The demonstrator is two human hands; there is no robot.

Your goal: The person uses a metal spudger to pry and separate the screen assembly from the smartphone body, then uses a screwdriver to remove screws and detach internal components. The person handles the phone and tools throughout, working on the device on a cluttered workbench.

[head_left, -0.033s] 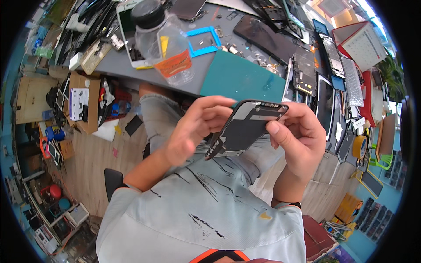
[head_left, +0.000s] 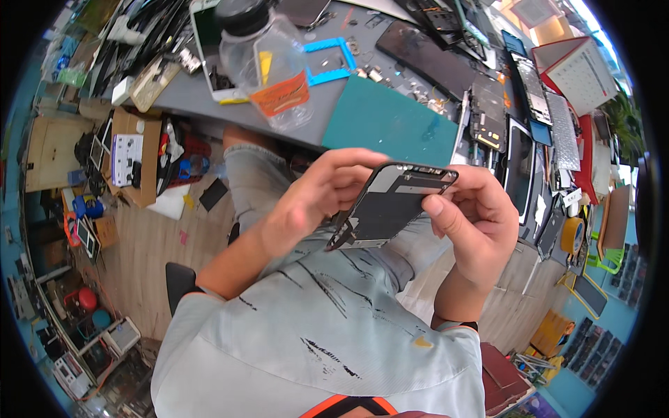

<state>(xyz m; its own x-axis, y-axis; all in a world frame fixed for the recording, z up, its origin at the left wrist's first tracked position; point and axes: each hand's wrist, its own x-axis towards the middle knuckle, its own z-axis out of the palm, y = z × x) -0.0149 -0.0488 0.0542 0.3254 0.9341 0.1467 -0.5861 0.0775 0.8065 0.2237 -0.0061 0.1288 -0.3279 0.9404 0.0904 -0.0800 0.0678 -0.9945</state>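
A phone screen (head_left: 390,202), its dark inner side with metal plates facing me, is held tilted above my lap. My right hand (head_left: 481,223) grips its right edge, thumb on the inner side and fingers behind. At the opposite edge, my left hand (head_left: 317,198) has its fingers reaching toward the far face. The left thumb stands away from the screen. Fingertips of that hand are partly hidden behind the screen, so contact is hard to tell. Just beyond both hands lies a green mat (head_left: 387,122) on the grey table.
A clear bottle with a black cap (head_left: 268,70) stands at the table's near edge. Around it lie a blue frame (head_left: 331,61), a white phone panel (head_left: 209,49) and small parts. Phones and housings (head_left: 488,111) crowd the right side. A cardboard box (head_left: 143,160) is on the left.
My left hand has shifted slightly up and toward the screen, with its fingers closer to the screen's top edge. My right hand and the screen stay nearly in place.
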